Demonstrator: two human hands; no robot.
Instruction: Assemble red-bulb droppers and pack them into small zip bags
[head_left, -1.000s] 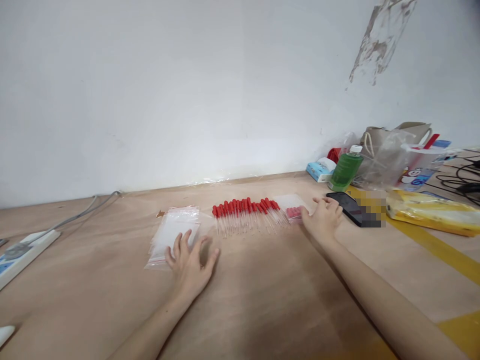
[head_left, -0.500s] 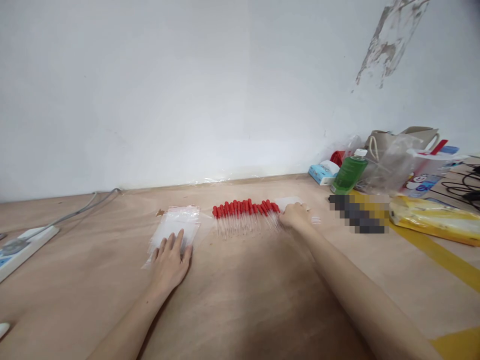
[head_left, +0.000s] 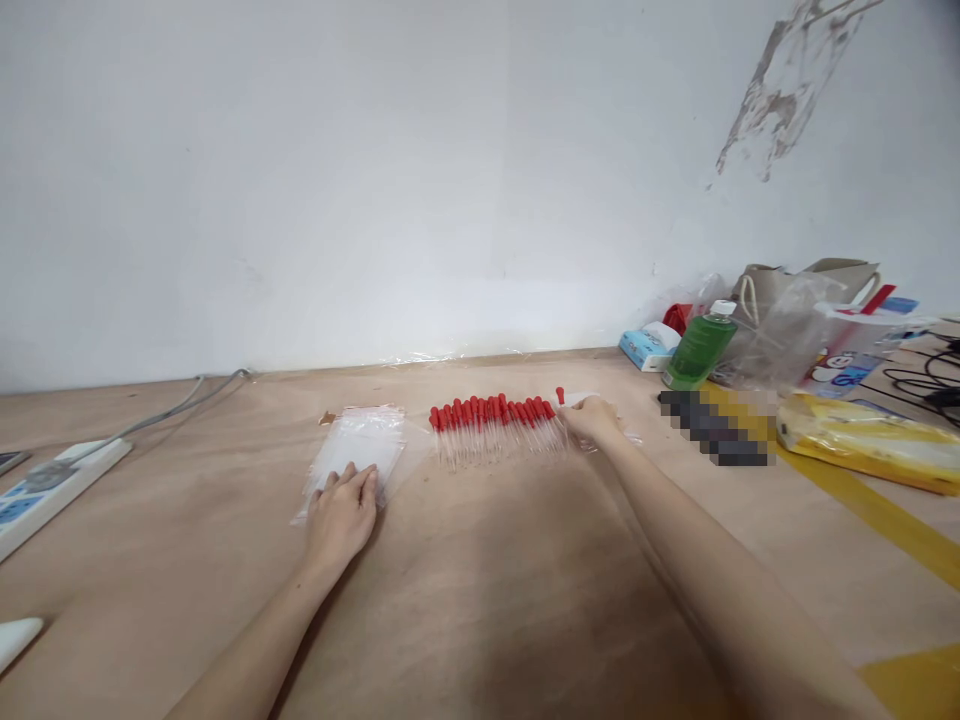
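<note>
On the left, a stack of clear zip bags lies on the brown tabletop. My left hand is at the stack's near edge, its fingers drawn in and the thumb pressed close to them on a bag; the fingertips' underside is hidden. A row of droppers with red rubber bulbs and clear thin stems lies in the middle. At the right end of that row, my right hand pinches a single dropper, its red bulb sticking up above the fingers. Whitish plastic bags lie partly hidden behind this hand.
At the back right stand a tissue pack, a green bottle and a paper bag. A yellow packet and a blurred dark object lie nearer. A power strip with a grey cable is at left.
My right hand has taken hold of one dropper and lifted its bulb above the row's end. The left hand's fingers, spread flat before, have drawn together on the bags.
</note>
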